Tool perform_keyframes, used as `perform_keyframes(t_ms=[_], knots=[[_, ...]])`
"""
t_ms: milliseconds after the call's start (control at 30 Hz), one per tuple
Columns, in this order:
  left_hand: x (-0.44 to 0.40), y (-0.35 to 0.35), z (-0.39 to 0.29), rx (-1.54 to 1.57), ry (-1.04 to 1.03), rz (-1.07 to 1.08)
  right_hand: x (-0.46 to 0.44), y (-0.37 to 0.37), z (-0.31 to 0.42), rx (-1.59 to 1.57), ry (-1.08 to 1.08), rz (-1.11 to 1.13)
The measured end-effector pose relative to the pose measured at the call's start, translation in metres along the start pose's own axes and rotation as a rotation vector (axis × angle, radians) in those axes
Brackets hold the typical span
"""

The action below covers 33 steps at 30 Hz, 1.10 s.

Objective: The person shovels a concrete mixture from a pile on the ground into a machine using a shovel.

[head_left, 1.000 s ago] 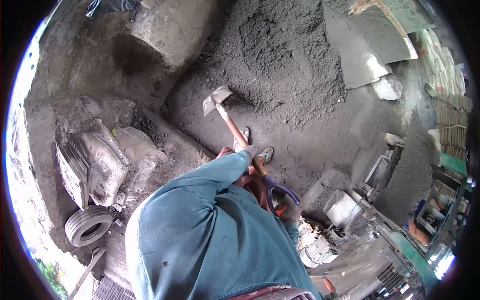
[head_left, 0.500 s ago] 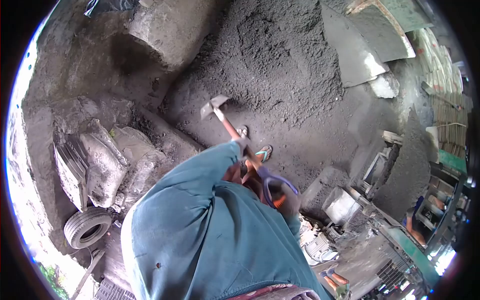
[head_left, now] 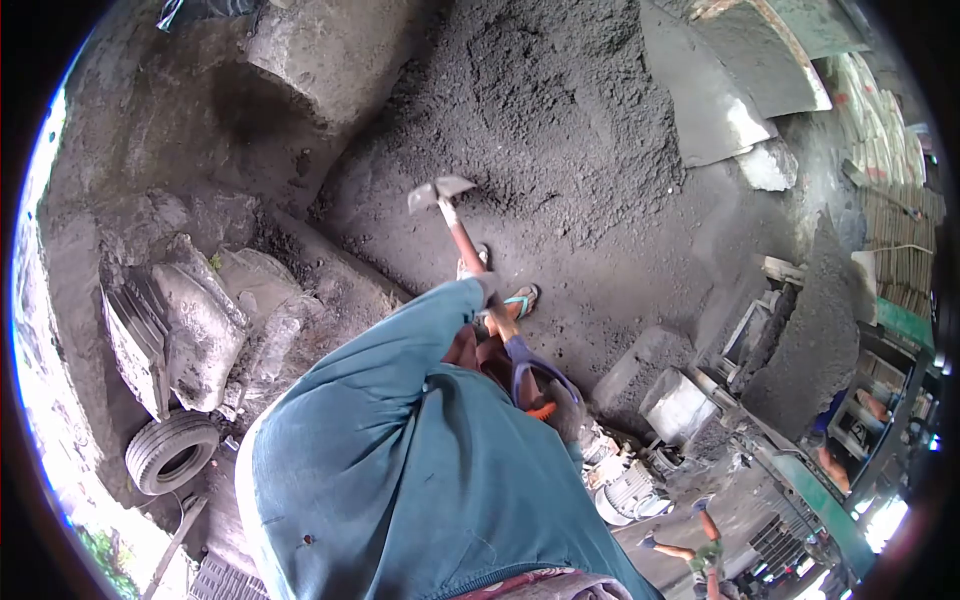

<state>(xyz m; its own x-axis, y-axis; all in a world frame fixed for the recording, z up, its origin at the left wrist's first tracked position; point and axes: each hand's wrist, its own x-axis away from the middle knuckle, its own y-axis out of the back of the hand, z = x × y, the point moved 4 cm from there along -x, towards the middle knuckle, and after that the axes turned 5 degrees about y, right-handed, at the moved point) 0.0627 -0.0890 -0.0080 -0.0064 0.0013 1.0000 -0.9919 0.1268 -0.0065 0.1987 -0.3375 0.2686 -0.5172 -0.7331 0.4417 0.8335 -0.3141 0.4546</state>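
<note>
The shovel [head_left: 463, 242] had its blade beside the grey heap [head_left: 560, 120]. I had the left hand's [head_left: 484, 286] fingers closed round its shaft; the right hand [head_left: 566, 408] blurred at the handle, fingers unclear. Hands kept wide apart, I judged, steadied it best.

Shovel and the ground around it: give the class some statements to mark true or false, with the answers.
1. The shovel has a purple handle end. True.
2. Its blade is buried out of sight. False: the blade shows.
3. The left hand is nearer the blade than the right hand. True.
4. The tyre lies on the heap. False: it is at the lower left, away from the heap.
5. The person's feet are bare. False: sandals show.
</note>
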Motion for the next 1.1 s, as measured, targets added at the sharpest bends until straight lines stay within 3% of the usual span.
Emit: perform_keyframes(t_ms=[67, 167, 267, 300, 333, 400, 467, 533, 600, 667, 700, 767, 800, 867, 967, 1100], knots=[[0.015, -0.015, 0.029, 0.048, 0.088, 0.101, -0.002, 0.028, 0.042, 0.192, 0.196, 0.062], [0.043, -0.029, 0.060, 0.101, 0.188, 0.182, 0.011, 0.056, 0.043, -0.067, -0.044, -0.030], [0.067, -0.019, 0.055, 0.204, 0.149, 0.117, -0.007, 0.067, 0.078, -0.190, -0.041, -0.211], [0.072, -0.007, 0.044, 0.275, 0.074, 0.064, -0.022, 0.075, 0.104, -0.122, -0.031, 0.188], [0.077, 0.005, 0.033, 0.342, -0.005, 0.015, -0.029, 0.077, 0.105, -0.145, 0.116, 0.239], [0.173, -0.003, -0.013, 0.615, 0.006, 0.006, -0.035, 0.078, 0.100, -0.185, 0.419, 0.335], [0.089, 0.029, -0.012, 0.523, 0.027, -0.101, -0.052, 0.074, 0.079, 0.140, 0.816, 0.228], [0.035, 0.031, -0.001, 0.522, -0.131, -0.062, -0.058, 0.083, 0.071, 0.220, 0.763, 0.020], [0.038, 0.004, 0.013, 0.587, -0.232, 0.049, -0.059, 0.112, 0.052, 0.072, 0.237, -0.268], [0.042, -0.035, 0.042, 0.727, -0.202, 0.189, -0.055, 0.125, -0.033, -0.381, -0.190, -0.139], [0.048, -0.056, 0.059, 0.696, -0.220, 0.127, -0.052, 0.131, -0.053, -0.667, -0.351, 0.009], [0.039, -0.101, 0.104, 0.598, -0.141, 0.046, -0.031, 0.156, -0.103, -0.644, -0.482, -0.005], [0.027, -0.120, 0.126, 0.535, -0.050, 0.024, -0.019, 0.164, -0.155, -0.534, -0.308, -0.144], [0.046, -0.166, 0.156, 0.402, 0.021, -0.086, -0.003, 0.177, -0.199, -0.470, -0.273, -0.304], [-0.008, -0.218, 0.209, 0.270, 0.173, 0.061, 0.010, 0.209, -0.192, -0.494, -0.554, -0.414], [-0.041, -0.231, 0.210, 0.283, 0.230, 0.039, -0.006, 0.222, -0.185, -0.352, -0.540, -0.482]])
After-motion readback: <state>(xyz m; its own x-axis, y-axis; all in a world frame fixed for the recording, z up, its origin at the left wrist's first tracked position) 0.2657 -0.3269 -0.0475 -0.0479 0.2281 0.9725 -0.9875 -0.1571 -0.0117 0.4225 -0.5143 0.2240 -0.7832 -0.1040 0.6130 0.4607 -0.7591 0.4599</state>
